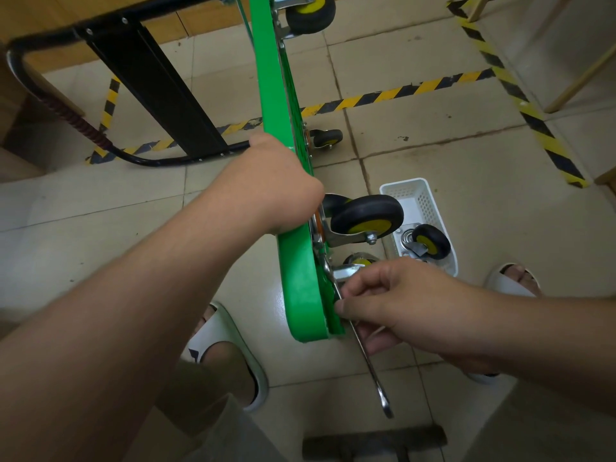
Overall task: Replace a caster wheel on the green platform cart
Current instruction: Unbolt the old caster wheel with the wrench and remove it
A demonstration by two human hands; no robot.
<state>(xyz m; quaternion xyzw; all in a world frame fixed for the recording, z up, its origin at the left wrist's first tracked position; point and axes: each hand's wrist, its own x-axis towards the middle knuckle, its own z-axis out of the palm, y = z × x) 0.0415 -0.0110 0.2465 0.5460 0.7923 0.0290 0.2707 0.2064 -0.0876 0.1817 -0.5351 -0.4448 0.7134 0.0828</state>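
The green platform cart (300,288) stands on its edge, underside facing right. My left hand (276,188) grips the cart's upper edge. My right hand (400,301) is closed on a metal wrench (373,371), whose head sits at the mount of the nearest caster (358,261), mostly hidden behind my fingers. Another black-and-yellow caster (366,215) sticks out just above it. Two more casters (328,138) (310,11) show farther along the cart. A spare caster wheel (428,241) lies in a white basket (413,195) on the floor.
The cart's black folding handle (156,81) lies on the tiled floor at left. Yellow-black tape (400,91) marks the floor. My feet in white slippers (230,348) (513,281) flank the cart. A dark hammer head (373,441) lies at the bottom. Wooden legs (580,78) stand at right.
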